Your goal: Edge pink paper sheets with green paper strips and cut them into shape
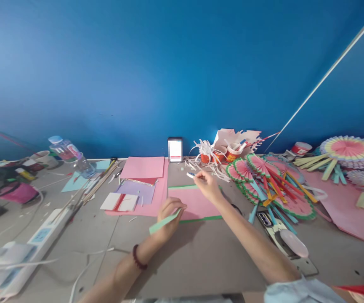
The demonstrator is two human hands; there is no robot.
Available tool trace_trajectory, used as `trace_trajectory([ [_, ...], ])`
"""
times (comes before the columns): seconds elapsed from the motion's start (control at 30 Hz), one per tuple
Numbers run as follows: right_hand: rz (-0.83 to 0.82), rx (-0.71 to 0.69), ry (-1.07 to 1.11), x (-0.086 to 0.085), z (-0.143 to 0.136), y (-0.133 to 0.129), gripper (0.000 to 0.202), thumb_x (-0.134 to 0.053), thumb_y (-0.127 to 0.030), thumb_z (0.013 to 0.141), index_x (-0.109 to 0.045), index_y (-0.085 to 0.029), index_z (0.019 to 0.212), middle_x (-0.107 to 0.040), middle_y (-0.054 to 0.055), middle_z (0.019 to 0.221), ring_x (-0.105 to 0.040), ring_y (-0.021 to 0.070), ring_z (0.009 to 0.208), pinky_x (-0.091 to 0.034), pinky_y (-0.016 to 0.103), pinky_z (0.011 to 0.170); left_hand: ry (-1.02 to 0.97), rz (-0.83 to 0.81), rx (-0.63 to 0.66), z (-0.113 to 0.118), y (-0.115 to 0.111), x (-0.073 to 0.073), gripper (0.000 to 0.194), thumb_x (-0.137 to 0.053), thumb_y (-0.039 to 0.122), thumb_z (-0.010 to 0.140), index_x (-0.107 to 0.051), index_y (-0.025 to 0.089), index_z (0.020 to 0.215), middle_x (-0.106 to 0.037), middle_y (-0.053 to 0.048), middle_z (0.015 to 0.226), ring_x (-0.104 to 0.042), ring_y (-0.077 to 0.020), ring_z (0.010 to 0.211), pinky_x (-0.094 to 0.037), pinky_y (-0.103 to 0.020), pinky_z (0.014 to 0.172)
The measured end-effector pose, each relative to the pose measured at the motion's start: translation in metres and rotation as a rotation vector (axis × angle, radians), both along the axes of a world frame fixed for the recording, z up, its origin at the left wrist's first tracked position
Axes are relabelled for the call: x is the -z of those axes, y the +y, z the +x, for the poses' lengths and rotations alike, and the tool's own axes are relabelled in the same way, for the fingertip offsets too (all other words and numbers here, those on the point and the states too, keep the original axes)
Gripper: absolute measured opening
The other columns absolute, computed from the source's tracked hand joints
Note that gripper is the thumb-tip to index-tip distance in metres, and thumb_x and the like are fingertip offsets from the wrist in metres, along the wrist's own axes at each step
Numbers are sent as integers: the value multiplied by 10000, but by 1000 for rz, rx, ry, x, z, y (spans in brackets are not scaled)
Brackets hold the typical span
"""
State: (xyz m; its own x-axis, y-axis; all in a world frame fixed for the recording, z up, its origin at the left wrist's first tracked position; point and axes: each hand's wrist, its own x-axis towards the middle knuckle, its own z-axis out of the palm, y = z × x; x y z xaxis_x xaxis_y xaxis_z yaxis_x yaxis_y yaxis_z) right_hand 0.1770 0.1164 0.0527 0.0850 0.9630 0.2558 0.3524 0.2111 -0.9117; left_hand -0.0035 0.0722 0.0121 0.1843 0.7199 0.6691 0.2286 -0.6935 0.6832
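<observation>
My left hand (169,216), with a dark beaded bracelet on the wrist, is closed on a light green paper strip (161,224). It is over the left edge of a pink sheet (197,206) that has green strips along its top and bottom edges. Above the upper right part of that sheet, my right hand (207,185) pinches a small white stick-like item (190,174) with a dark mark. What exactly this item is cannot be made out.
Stacked pink paper (144,167) and a purple sheet (144,191) are left of centre. A phone (175,150) stands against the blue wall. Paper fans (264,168) and another phone (265,219) lie right; a bottle (71,153) and power strip (39,240) are left.
</observation>
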Motion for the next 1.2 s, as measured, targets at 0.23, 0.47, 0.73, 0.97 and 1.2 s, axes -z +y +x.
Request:
trace_trajectory([
  [0.23, 367, 75, -302, 4, 33, 25, 139, -568, -292, 807, -643, -201, 733, -612, 59, 807, -564, 213, 843, -428, 363, 823, -336, -838, 149, 5, 15, 13, 282, -696, 417, 706, -658, 144, 649, -572, 0, 569, -522, -123, 565, -441, -246, 577],
  [0.47, 162, 93, -363, 51, 41, 42, 147, -573, -243, 778, -708, -200, 741, -576, 59, 773, -545, 199, 733, -441, 331, 714, -498, -944, 182, 4, 16, 23, 298, -745, 414, 655, -688, 127, 711, -612, -21, 635, -527, -109, 585, -439, -224, 562],
  [0.73, 14, -7, -320, 59, 34, 41, 271, -498, -164, 770, -690, -126, 958, -680, 111, 865, -588, 205, 767, -450, 337, 748, -489, -952, 186, 4, 16, 20, 293, -738, 418, 671, -703, 128, 685, -602, -18, 603, -513, -102, 559, -425, -220, 556],
  [0.97, -159, -553, -155, 17, 0, 3, 254, -587, -415, 791, -668, -179, 839, -670, 20, 805, -583, 139, 708, -437, 233, 607, -496, -1022, 114, 3, 22, 24, 375, -788, 468, 580, -697, 110, 646, -606, -27, 557, -513, -100, 500, -413, -219, 499],
  [1.2, -233, -523, -58, 11, -10, -6, 225, -637, -387, 743, -643, -172, 809, -635, 11, 758, -552, 139, 697, -417, 245, 617, -454, -957, 66, 3, 21, 23, 422, -752, 523, 610, -675, 109, 631, -600, -27, 546, -507, -100, 470, -412, -227, 489],
])
